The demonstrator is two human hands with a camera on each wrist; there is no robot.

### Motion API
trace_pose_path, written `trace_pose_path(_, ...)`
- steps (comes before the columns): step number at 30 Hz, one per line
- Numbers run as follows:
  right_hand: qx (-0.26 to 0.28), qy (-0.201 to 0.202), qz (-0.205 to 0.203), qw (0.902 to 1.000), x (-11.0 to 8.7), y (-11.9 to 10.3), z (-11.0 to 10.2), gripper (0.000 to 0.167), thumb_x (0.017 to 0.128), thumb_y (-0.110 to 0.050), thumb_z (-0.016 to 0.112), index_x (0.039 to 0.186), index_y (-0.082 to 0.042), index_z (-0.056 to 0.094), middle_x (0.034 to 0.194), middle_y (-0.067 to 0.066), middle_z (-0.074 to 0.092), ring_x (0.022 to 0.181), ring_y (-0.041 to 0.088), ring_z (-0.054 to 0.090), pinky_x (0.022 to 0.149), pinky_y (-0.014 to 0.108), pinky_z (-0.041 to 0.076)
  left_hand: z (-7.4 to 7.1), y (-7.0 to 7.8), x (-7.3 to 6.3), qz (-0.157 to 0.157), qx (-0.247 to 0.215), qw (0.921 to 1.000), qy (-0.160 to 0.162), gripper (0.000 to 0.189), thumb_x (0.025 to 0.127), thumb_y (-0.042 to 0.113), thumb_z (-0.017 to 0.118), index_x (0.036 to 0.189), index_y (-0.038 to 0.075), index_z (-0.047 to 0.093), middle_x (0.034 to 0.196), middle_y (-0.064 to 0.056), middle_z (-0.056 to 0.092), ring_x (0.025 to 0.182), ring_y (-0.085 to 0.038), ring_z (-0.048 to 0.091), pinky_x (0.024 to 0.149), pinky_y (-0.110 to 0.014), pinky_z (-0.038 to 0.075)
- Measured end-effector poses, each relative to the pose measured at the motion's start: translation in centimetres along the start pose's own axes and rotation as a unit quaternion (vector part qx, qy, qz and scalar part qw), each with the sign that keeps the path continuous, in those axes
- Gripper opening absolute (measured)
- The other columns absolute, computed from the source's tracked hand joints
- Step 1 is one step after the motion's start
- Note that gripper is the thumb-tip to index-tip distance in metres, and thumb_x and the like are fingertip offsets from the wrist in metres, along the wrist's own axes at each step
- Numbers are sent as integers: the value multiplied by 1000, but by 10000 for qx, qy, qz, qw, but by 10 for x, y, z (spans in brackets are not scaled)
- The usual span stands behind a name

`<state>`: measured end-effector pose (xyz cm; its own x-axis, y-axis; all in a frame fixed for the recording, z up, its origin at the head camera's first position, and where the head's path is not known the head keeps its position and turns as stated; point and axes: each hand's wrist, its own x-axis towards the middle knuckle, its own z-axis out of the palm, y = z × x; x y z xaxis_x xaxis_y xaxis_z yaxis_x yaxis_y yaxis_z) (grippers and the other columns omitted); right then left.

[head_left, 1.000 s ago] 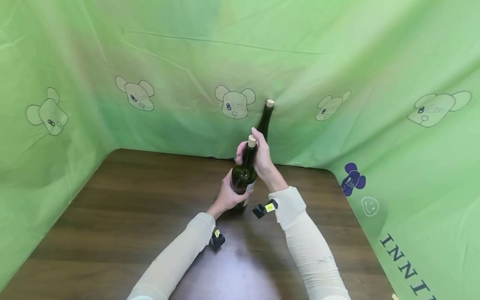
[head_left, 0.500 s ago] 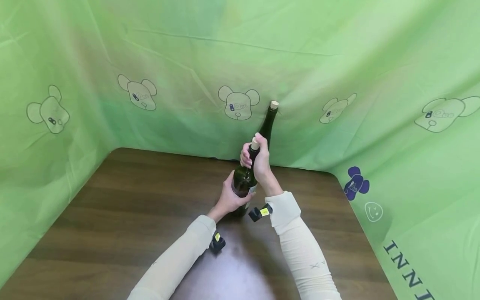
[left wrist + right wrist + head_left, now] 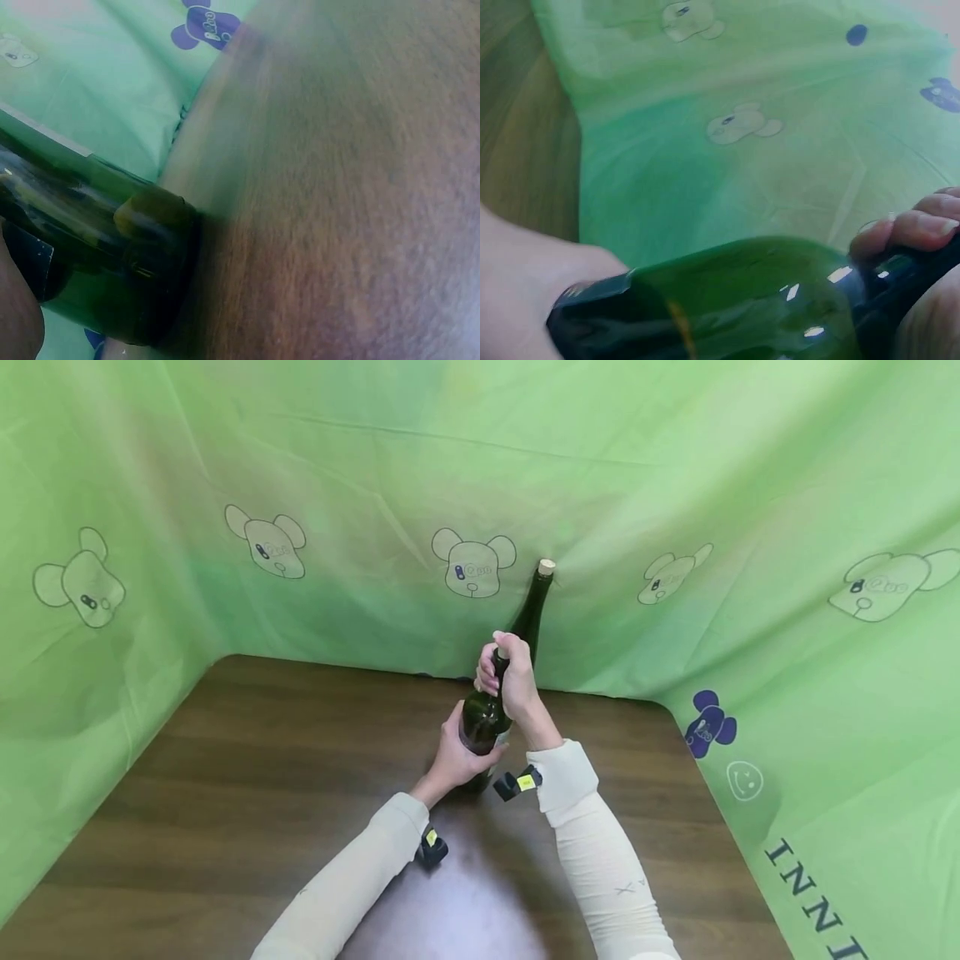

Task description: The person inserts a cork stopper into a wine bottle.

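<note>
A dark green wine bottle point(image 3: 478, 720) stands on the wooden table, near its far edge. My left hand point(image 3: 454, 758) grips its body, thumb across the front by the label. My right hand point(image 3: 519, 681) is wrapped round the neck, its thumb up at the top, and it mostly hides the cork. In the left wrist view the lower part of the green glass point(image 3: 97, 247) meets the tabletop. Fingers point(image 3: 911, 229) curl over the narrow neck in the right wrist view, beside the bottle's shoulder point(image 3: 780, 289).
Behind my right hand rises a second dark green bottle point(image 3: 532, 610) with a pale cork point(image 3: 547, 567) in its mouth. Green cloth point(image 3: 360, 585) printed with bear heads hangs along the back and both sides of the brown table point(image 3: 285, 760).
My right hand, earlier more open beside the neck with the cork in sight, has closed round the neck and now covers most of the cork. My left hand keeps its hold.
</note>
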<state>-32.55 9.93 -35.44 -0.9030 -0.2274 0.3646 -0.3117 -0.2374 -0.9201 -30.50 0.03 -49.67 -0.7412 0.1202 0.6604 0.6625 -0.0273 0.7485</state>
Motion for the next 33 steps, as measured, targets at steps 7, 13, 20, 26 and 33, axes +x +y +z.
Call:
trace_pose_path(7, 281, 11, 224, 9994, -6, 6, -1, 59, 98, -48, 16, 51, -22, 40, 41, -13, 34, 36, 6, 28, 42, 28, 28, 2, 0, -5, 41, 12, 10000, 5, 64, 67, 5, 85, 122, -3, 54, 107, -18, 71, 96, -20, 66, 87, -33, 54)
trace_pose_path(13, 269, 136, 319, 9990, -4, 2, 0, 56, 97, -41, 15, 50, -21, 39, 40, -12, 34, 35, 7, 26, 45, 30, 31, 3, 0, -3, 23, -21, 10000, 38, 64, 67, 6, 85, 122, -3, 55, 107, -18, 71, 96, -20, 66, 87, -31, 54)
trace_pose_path(20, 106, 206, -43, 9997, -6, 4, 0, 53, 99, -42, 26, 52, -19, 39, 43, -12, 33, 37, 6, 27, 42, 28, 27, 4, 0, -1, -76, -28, 10000, 28, 63, 67, 7, 85, 121, -3, 54, 106, -17, 71, 94, -17, 65, 86, -31, 54)
trace_pose_path(26, 15, 238, -329, 9992, -2, -1, -1, 47, 96, -30, 31, 52, -13, 37, 42, -8, 33, 34, 8, 28, 41, 30, 34, 5, 1, 1, -1, -32, 10000, 61, 62, 67, 7, 85, 120, -4, 54, 105, -18, 71, 94, -18, 65, 86, -31, 54)
trace_pose_path(33, -151, 360, -406, 9984, 1, 2, -1, 48, 96, -36, 35, 53, -17, 41, 42, -9, 35, 35, 7, 30, 41, 29, 37, 6, -2, 3, 76, 29, 9998, 204, 62, 65, 7, 85, 119, -2, 56, 103, -17, 70, 92, -19, 65, 85, -31, 54)
